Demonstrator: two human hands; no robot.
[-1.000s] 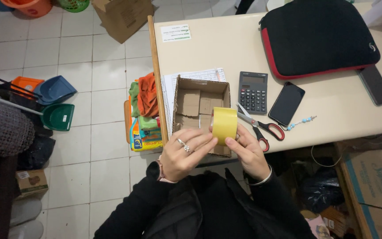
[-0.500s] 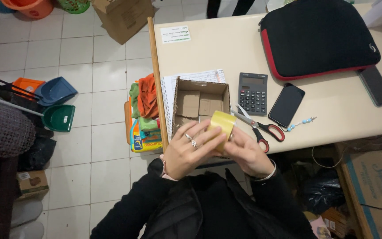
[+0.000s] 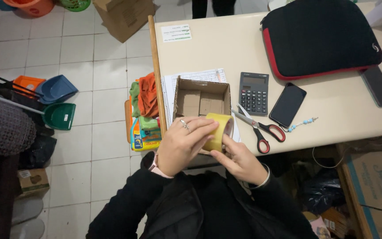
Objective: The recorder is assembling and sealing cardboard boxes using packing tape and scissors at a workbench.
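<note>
Since half a second ago the tape roll [image 3: 219, 131] has turned so more of its yellow band shows, and the left hand [image 3: 183, 144] has slid over its left side. That hand now wraps the roll from the left and above, fingers curled on the band, a ring showing on one finger. From the near right, the right hand [image 3: 239, 161] meets the roll, its fingers pressed to the roll's near edge; whether it pinches a loose tape end I cannot tell. Both hands hold the roll at the near edge of the bench [image 3: 332, 119], just in front of a small open cardboard box [image 3: 201, 101], which stands on a printed sheet [image 3: 191, 79]. Right of the roll lie scissors [image 3: 259, 129] with red and black handles, then a grey calculator [image 3: 253, 93], a black phone [image 3: 287, 105] and a beaded string [image 3: 301, 124]. Farther right rests a black sleeve [image 3: 321, 37] with red trim. A small white label [image 3: 176, 32] with green print lies at the far left corner. Left of the bench a wooden stick [image 3: 155, 71] leans, with folded cloths [image 3: 144, 95] beside it; on the tiled floor lie blue and green dustpans [image 3: 58, 102], and a brown carton [image 3: 124, 17] sits far off.
</note>
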